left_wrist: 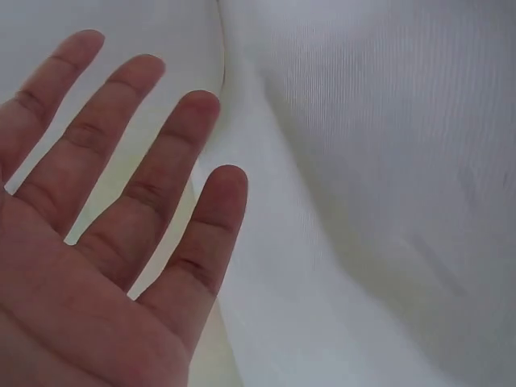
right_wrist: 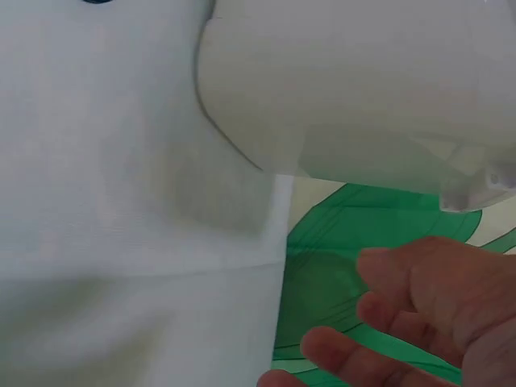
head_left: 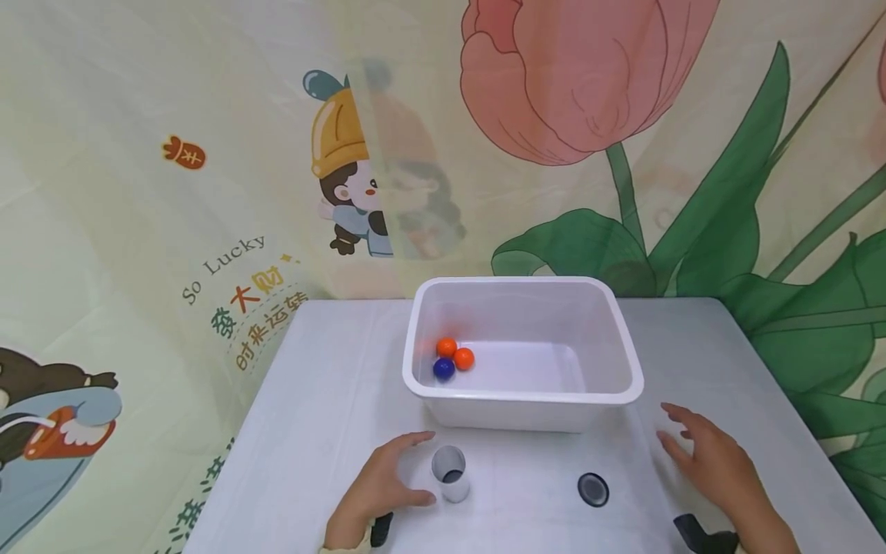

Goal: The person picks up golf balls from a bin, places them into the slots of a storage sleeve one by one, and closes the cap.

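Note:
My left hand point(head_left: 382, 481) is at the left of a small clear cylindrical cup point(head_left: 451, 474), thumb and fingers spread apart toward it with a gap between. The cup stands upright, and a dark patch shows inside it. In the left wrist view the fingers point(left_wrist: 153, 161) are straight and hold nothing. My right hand point(head_left: 720, 462) is over the right side of the table, fingers relaxed and nothing in them. To its left lies a round dark lid point(head_left: 593, 489), flat on the cloth. The right wrist view shows the loosely bent fingers point(right_wrist: 339, 351) of that hand.
Behind the cup stands a white plastic bin point(head_left: 512, 414). In its left part lie two orange balls point(head_left: 464, 358) and a dark blue ball point(head_left: 444, 369). A white cloth covers the table point(head_left: 332, 369); a printed curtain point(head_left: 228, 92) hangs behind it.

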A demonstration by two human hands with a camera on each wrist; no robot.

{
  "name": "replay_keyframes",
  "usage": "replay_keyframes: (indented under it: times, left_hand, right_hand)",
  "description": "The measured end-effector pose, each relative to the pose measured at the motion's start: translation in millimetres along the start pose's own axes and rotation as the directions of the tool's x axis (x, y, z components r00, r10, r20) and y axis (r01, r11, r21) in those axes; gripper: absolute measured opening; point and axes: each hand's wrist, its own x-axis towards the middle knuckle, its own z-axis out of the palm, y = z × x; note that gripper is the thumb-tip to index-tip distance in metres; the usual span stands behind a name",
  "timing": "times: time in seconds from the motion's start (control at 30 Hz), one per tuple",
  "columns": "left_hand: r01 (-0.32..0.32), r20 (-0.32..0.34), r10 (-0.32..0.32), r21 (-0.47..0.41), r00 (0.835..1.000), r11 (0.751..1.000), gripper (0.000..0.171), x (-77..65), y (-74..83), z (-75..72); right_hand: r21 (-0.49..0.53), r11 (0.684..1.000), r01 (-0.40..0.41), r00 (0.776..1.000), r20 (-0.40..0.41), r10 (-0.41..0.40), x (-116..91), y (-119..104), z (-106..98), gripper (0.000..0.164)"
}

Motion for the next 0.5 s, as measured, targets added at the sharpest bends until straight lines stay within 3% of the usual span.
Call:
replay_keyframes:
  times: [0.27, 0.5]
  left_hand:
    - [-0.072, 0.007, 0.072, -0.071, 0.997, 0.995, 0.079, 2.4, 0.7, 14.3]
    - [-0.051, -0.002, 0.051, -0.104, 0.999, 0.993, 0.07, 2.5, 2.3, 25.4]
  right_hand:
    - [-0.008, 0.998, 0.06, 0.997, 0.039, -0.059, 10, -4, -15, 0.051]
    - [-0.011, 0.995, 0.098, 0.994, 0.048, -0.097, 17, -10, -29, 0.045]
